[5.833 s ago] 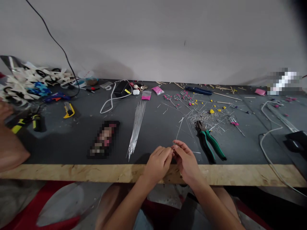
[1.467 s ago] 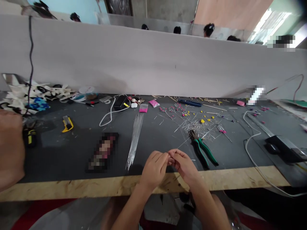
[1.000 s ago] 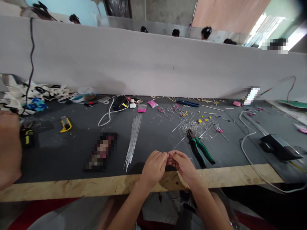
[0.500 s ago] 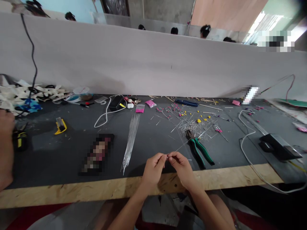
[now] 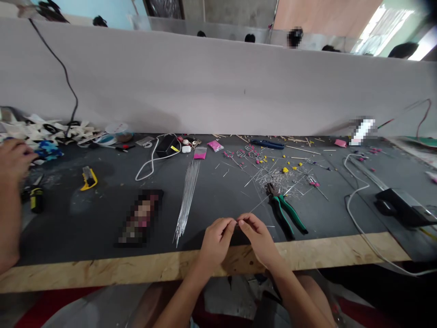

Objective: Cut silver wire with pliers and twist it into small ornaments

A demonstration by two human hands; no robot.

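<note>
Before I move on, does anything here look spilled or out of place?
Yes: loose wire pieces lie scattered by the head of the green-handled pliers, untidy compared with the neatly aligned wire bundle farther left.

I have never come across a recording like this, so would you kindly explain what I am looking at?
There is no machine here: a person works with two bare hands, and every picture comes from one camera worn on the head, looking forward and down. The left hand and right hand nearly meet at the fingertips. The right hand seems to hold a thin wire; whatever is between the fingertips is too small to make out. On the dark table lie a bundle of straight wires, green-handled pliers, scattered wire pieces and a yellow cutter. The hand at the far left belongs to someone else.
</note>
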